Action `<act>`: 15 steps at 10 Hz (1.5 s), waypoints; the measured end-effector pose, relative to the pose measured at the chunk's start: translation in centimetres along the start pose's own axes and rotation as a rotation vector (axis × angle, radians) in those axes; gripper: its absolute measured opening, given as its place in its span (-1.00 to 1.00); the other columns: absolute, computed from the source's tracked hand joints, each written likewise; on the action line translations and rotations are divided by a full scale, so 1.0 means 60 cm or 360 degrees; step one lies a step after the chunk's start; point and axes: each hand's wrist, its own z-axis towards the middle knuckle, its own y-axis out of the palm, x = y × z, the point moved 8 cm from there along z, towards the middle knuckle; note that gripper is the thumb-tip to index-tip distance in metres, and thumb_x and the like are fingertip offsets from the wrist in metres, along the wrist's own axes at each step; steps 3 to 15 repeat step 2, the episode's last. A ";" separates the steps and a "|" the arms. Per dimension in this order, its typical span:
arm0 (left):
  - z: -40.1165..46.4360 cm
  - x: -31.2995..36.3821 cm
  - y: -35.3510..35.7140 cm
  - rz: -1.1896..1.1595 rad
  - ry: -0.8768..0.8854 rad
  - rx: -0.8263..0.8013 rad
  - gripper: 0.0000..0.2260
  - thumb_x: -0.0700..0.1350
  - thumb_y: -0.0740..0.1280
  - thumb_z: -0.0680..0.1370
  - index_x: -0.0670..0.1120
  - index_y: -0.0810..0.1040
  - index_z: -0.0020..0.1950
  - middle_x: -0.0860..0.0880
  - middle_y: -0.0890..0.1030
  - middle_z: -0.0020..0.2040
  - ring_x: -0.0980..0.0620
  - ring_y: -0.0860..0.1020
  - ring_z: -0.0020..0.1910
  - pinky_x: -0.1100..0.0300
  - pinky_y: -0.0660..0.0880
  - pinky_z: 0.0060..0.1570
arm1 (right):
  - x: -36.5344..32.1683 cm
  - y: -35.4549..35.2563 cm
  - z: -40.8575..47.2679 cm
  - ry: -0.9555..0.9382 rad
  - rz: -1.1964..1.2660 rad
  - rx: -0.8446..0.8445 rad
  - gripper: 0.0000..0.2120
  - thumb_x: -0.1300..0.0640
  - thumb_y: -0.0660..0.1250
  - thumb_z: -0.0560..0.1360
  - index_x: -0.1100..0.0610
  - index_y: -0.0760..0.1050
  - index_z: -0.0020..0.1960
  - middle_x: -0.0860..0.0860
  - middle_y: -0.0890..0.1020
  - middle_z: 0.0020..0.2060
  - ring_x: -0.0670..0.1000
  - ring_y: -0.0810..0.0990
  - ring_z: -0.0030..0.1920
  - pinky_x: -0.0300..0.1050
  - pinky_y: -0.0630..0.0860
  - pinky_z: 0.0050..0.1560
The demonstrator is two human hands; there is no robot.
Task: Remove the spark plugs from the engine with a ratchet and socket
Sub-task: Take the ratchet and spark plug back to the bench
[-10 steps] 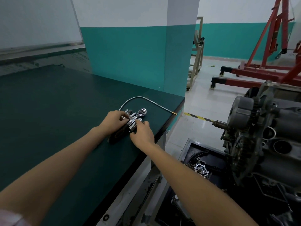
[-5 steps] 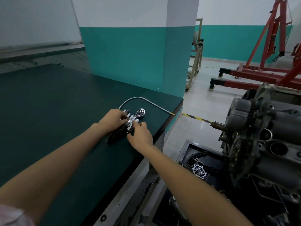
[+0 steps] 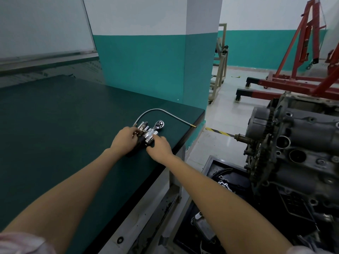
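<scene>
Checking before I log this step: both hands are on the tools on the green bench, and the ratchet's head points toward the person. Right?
Not quite. In the head view the ratchet lies with its head pointing away from the person. The rest holds: the left hand and right hand are both on the tools on the green bench.

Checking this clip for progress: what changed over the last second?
Very little. Both hands, left hand and right hand, stay on the tool cluster beside the ratchet on the green bench; the fingers shift slightly, nothing lifted. Flexible rod and engine unchanged.
</scene>
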 end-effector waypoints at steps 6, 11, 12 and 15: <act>-0.053 0.065 -0.024 -0.0005 0.0193 0.0045 -0.74 -0.25 0.22 0.54 -0.18 0.54 0.21 -0.22 0.53 0.10 -0.17 0.47 0.12 0.04 0.40 0.08 | -0.016 -0.062 -0.038 0.0034 0.0278 0.0219 -0.70 0.22 0.23 0.49 0.27 0.43 0.21 0.25 0.48 0.16 0.22 0.50 0.10 -0.08 0.39 0.07; -0.053 0.065 -0.024 -0.0005 0.0193 0.0045 -0.74 -0.25 0.22 0.54 -0.18 0.54 0.21 -0.22 0.53 0.10 -0.17 0.47 0.12 0.04 0.40 0.08 | -0.016 -0.062 -0.038 0.0034 0.0278 0.0219 -0.70 0.22 0.23 0.49 0.27 0.43 0.21 0.25 0.48 0.16 0.22 0.50 0.10 -0.08 0.39 0.07; -0.053 0.065 -0.024 -0.0005 0.0193 0.0045 -0.74 -0.25 0.22 0.54 -0.18 0.54 0.21 -0.22 0.53 0.10 -0.17 0.47 0.12 0.04 0.40 0.08 | -0.016 -0.062 -0.038 0.0034 0.0278 0.0219 -0.70 0.22 0.23 0.49 0.27 0.43 0.21 0.25 0.48 0.16 0.22 0.50 0.10 -0.08 0.39 0.07; -0.053 0.065 -0.024 -0.0005 0.0193 0.0045 -0.74 -0.25 0.22 0.54 -0.18 0.54 0.21 -0.22 0.53 0.10 -0.17 0.47 0.12 0.04 0.40 0.08 | -0.016 -0.062 -0.038 0.0034 0.0278 0.0219 -0.70 0.22 0.23 0.49 0.27 0.43 0.21 0.25 0.48 0.16 0.22 0.50 0.10 -0.08 0.39 0.07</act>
